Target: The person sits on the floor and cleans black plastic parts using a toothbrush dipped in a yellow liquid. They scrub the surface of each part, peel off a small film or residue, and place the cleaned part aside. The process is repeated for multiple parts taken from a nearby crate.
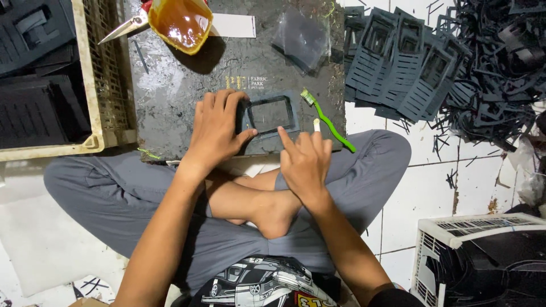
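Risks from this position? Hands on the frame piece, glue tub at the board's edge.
1. The left hand alone pins the dark foam frame; the right hand presses only with a fingertip, so the frame may shift.
2. The green toothbrush lies right by the right hand's fingers and could get knocked off the board.
3. The open amber glue tub sits at the board's far edge beside scissors; a bump might spill it.

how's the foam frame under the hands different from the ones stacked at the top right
The frame under the hands lies alone and flat on the dark board, its single window open; the stacked frames overlap in a fanned pile on the white tile floor. The left hand presses the single frame and the right hand points a finger at its lower edge; nobody touches the stack. The stacked ones also show slotted sections. Both are dark grey rectangular cut-outs.
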